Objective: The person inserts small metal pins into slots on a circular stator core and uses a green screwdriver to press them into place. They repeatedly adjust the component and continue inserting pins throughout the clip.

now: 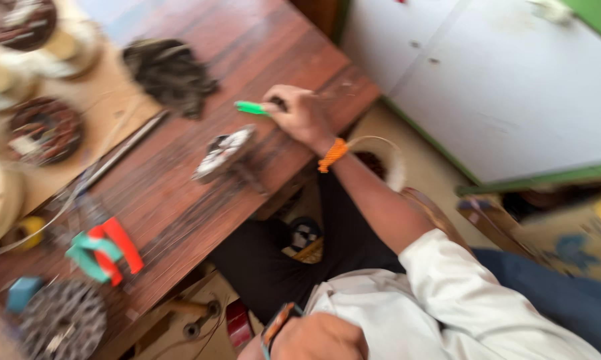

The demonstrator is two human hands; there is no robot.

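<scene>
Nearest, the left hand (319, 339) rests curled, apparently empty; the right hand (302, 115) grips a green-handled tool (252, 107) on the desk (174, 193), beside a round wound part (224, 153).

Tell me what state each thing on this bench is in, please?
Right hand: closed around the green-handled tool.
Left hand: low, near the body; grip unclear.
Round wound part: tilted on the wooden table, beside the right hand.
Red and green strips: lying loose.

Yellow-blue cardboard box (570, 247) on floor, far right
</scene>
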